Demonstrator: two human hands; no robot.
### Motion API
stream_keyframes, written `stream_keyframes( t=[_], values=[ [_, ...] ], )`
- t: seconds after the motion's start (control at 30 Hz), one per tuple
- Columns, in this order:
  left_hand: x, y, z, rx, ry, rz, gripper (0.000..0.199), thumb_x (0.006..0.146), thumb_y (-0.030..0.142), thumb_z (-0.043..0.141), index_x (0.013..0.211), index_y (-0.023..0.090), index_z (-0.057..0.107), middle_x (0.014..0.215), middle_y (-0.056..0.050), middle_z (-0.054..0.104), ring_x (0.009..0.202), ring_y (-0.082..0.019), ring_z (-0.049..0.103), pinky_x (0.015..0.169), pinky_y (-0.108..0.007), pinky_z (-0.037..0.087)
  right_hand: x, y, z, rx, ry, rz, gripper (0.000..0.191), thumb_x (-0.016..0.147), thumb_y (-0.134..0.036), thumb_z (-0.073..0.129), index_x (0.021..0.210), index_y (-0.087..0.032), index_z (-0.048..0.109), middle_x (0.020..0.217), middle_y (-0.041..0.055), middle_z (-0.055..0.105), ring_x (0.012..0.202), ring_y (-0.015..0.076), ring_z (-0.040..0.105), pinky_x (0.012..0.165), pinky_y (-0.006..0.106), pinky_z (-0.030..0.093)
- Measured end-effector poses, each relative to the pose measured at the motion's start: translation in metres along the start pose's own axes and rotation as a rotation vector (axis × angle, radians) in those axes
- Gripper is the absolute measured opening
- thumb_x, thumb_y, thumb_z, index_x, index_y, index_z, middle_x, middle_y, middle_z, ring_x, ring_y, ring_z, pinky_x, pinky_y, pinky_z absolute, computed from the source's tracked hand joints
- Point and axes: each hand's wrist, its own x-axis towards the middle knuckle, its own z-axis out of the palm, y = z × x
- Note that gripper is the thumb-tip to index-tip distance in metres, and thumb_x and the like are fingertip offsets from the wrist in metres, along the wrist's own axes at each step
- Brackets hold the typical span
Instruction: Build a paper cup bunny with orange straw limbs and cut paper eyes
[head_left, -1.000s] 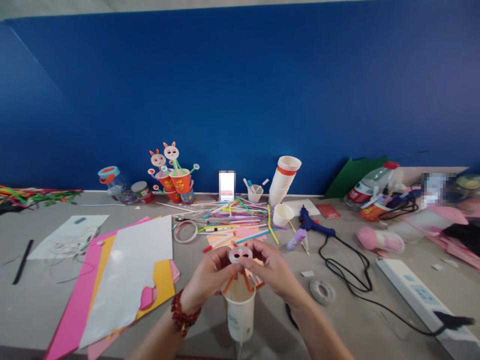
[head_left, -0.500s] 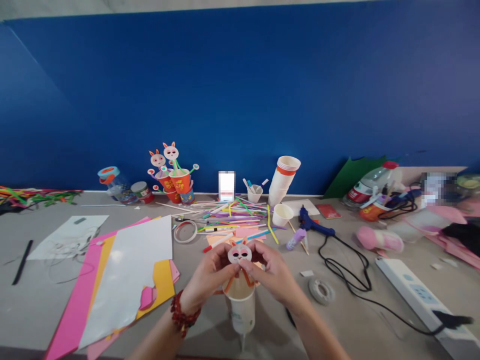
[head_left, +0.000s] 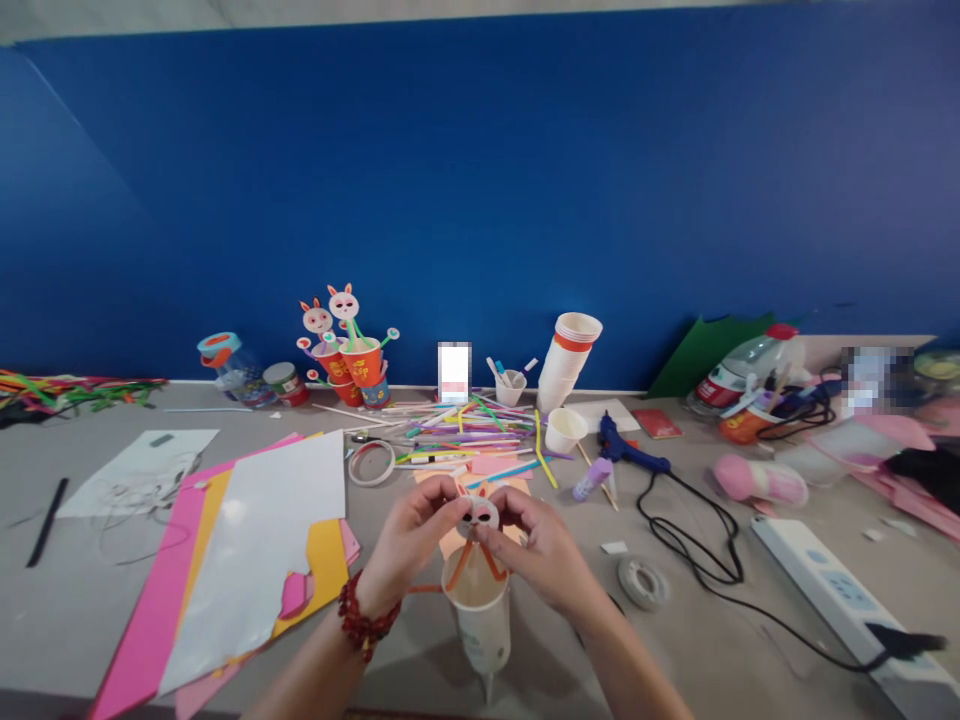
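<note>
My left hand pinches the left edge of a round paper rabbit face, which has pink ears and dark eyes. On the opposite edge, my right hand is closed, its thumb at the lower rim of the face. Below the face, bent orange stems reach down into a white paper cup. Another orange piece sticks out from the cup's left side. Under the cup's base a thin pale tip shows. Part of the cup's far side lies behind my fingers.
Straws and sticks are heaped beyond my hands. Coloured paper sheets lie at left, behind them finished rabbit cups. At right are a glue gun with its cord, a tape roll, a glue stick and a power strip.
The rabbit face has come slightly lower and tilted. My left thumb has shifted up along its edge, and more of the orange stems shows beneath it.
</note>
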Motion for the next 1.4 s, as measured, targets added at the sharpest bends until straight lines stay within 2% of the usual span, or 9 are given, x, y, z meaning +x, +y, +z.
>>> stream_keyframes(
  t=[0.17, 0.3, 0.47, 0.87, 1.07, 1.17, 1.27, 1.33, 1.4],
  values=[
    [-0.001, -0.001, 0.002, -0.047, -0.025, -0.025, 0.026, 0.084, 0.04, 0.072, 0.079, 0.017, 0.062, 0.078, -0.001, 0.062, 0.075, -0.015, 0.053, 0.071, -0.025, 0.043, 0.0, -0.002, 0.0, 0.031, -0.004, 0.028, 0.022, 0.086, -0.039, 0.066, 0.08, -0.018, 0.06, 0.075, 0.0008, 0.06, 0.071, 0.0165, 0.055, 0.067, 0.027, 0.044],
    [-0.001, -0.006, 0.002, -0.188, -0.063, -0.062, 0.023, 0.083, 0.035, 0.075, 0.079, 0.018, 0.061, 0.078, 0.0, 0.061, 0.075, -0.014, 0.053, 0.072, -0.024, 0.042, 0.001, -0.003, -0.001, 0.147, -0.032, 0.085, 0.03, 0.081, -0.044, 0.073, 0.08, -0.018, 0.059, 0.075, 0.0002, 0.06, 0.071, 0.0156, 0.054, 0.067, 0.026, 0.044],
    [0.0, -0.012, 0.003, -0.312, -0.088, -0.054, 0.023, 0.08, 0.033, 0.079, 0.078, 0.017, 0.063, 0.077, 0.0, 0.061, 0.073, -0.013, 0.052, 0.07, -0.023, 0.042, 0.002, 0.001, -0.003, 0.302, -0.093, 0.139, 0.038, 0.076, -0.05, 0.078, 0.078, -0.02, 0.056, 0.072, -0.0021, 0.056, 0.066, 0.0132, 0.051, 0.058, 0.022, 0.041],
    [0.001, -0.013, 0.005, -0.327, -0.104, -0.073, 0.025, 0.079, 0.032, 0.081, 0.083, 0.016, 0.062, 0.083, -0.001, 0.066, 0.077, -0.013, 0.055, 0.074, -0.024, 0.044, 0.004, 0.0, -0.003, 0.285, -0.041, 0.139, 0.038, 0.075, -0.048, 0.081, 0.077, -0.018, 0.057, 0.072, -0.0023, 0.057, 0.067, 0.0134, 0.052, 0.062, 0.023, 0.041],
    [0.004, -0.012, 0.001, -0.26, -0.116, -0.041, 0.027, 0.08, 0.037, 0.08, 0.089, 0.017, 0.064, 0.088, -0.003, 0.066, 0.082, -0.015, 0.058, 0.078, -0.025, 0.045, 0.003, 0.005, -0.006, 0.286, -0.023, 0.143, 0.038, 0.076, -0.049, 0.08, 0.079, -0.018, 0.058, 0.073, -0.002, 0.058, 0.067, 0.0137, 0.053, 0.063, 0.024, 0.041],
    [0.005, -0.009, -0.007, -0.182, -0.233, -0.036, 0.04, 0.074, 0.042, 0.083, 0.1, 0.018, 0.065, 0.095, -0.005, 0.066, 0.088, -0.018, 0.059, 0.081, -0.028, 0.047, 0.004, 0.008, -0.007, 0.285, 0.02, 0.137, 0.037, 0.078, -0.049, 0.079, 0.082, -0.018, 0.06, 0.076, -0.0007, 0.061, 0.07, 0.0146, 0.055, 0.066, 0.025, 0.043],
    [0.005, -0.01, -0.014, 0.051, -0.335, -0.064, 0.037, 0.077, 0.043, 0.08, 0.098, 0.015, 0.068, 0.093, -0.006, 0.067, 0.086, -0.019, 0.059, 0.08, -0.029, 0.046, 0.006, 0.008, -0.009, 0.278, 0.042, 0.111, 0.036, 0.078, -0.048, 0.079, 0.086, -0.018, 0.062, 0.08, 0.0006, 0.064, 0.072, 0.0157, 0.058, 0.068, 0.026, 0.045],
    [0.005, -0.013, -0.016, 0.16, -0.319, -0.084, 0.034, 0.081, 0.044, 0.076, 0.095, 0.014, 0.07, 0.089, -0.006, 0.067, 0.083, -0.019, 0.059, 0.078, -0.028, 0.045, 0.007, 0.005, -0.01, 0.277, 0.035, 0.084, 0.035, 0.078, -0.047, 0.079, 0.088, -0.018, 0.062, 0.081, 0.0013, 0.066, 0.075, 0.0166, 0.06, 0.069, 0.026, 0.045],
    [0.004, -0.017, -0.016, 0.147, -0.286, -0.113, 0.035, 0.082, 0.045, 0.075, 0.097, 0.014, 0.07, 0.087, -0.006, 0.067, 0.082, -0.019, 0.059, 0.076, -0.028, 0.044, 0.007, 0.003, -0.013, 0.255, 0.043, 0.052, 0.032, 0.082, -0.047, 0.075, 0.092, -0.018, 0.064, 0.084, 0.0023, 0.067, 0.078, 0.0173, 0.061, 0.071, 0.027, 0.046]
  ],
)
